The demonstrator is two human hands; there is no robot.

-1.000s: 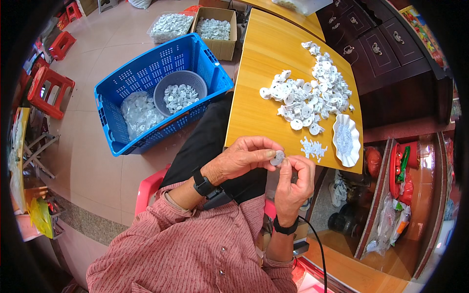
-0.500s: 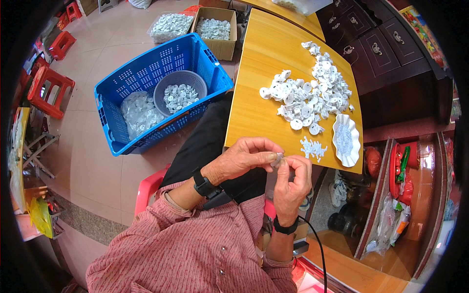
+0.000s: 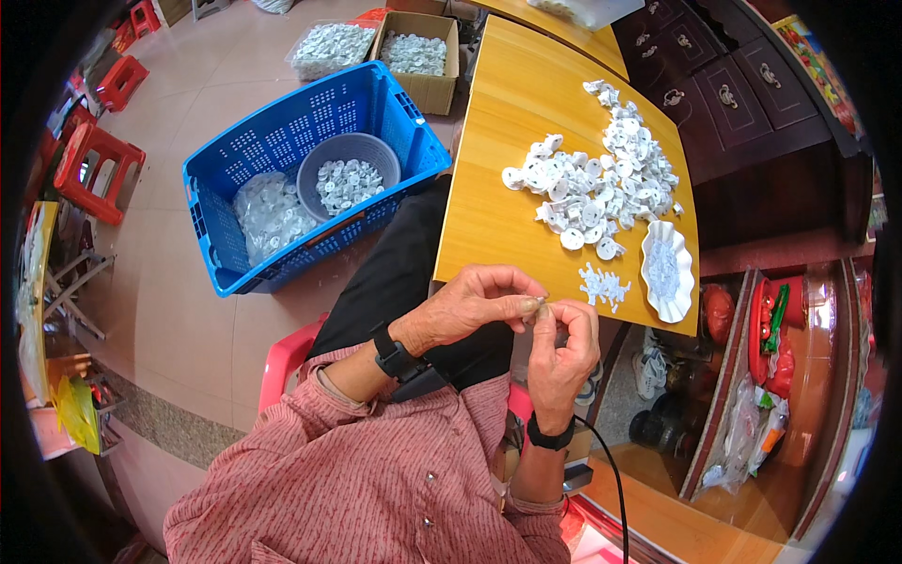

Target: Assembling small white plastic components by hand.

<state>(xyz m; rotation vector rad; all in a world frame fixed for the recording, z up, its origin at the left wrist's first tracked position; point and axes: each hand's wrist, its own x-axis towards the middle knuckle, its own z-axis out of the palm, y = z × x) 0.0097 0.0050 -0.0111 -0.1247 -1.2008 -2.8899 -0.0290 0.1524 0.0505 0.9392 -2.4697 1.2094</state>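
Note:
My left hand and my right hand meet fingertip to fingertip over my lap, just off the near edge of the wooden table. Both are closed in a pinch. Between them is a small whitish piece, mostly covered by the fingers; its kind cannot be made out. Close to the right hand lies a little heap of small white plastic bits. Beside that stands a white scalloped dish filled with tiny pale pieces. Farther back, a large pile of white round plastic parts spreads over the table.
To the left, a blue crate holds a grey bowl of white parts and a clear bag. A cardboard box and a plastic tub of parts stand behind. Dark drawers border the table's right; red stools stand far left.
The fingertips have closed in further, so the small whitish piece shows less than before. The hands stay in nearly the same place.

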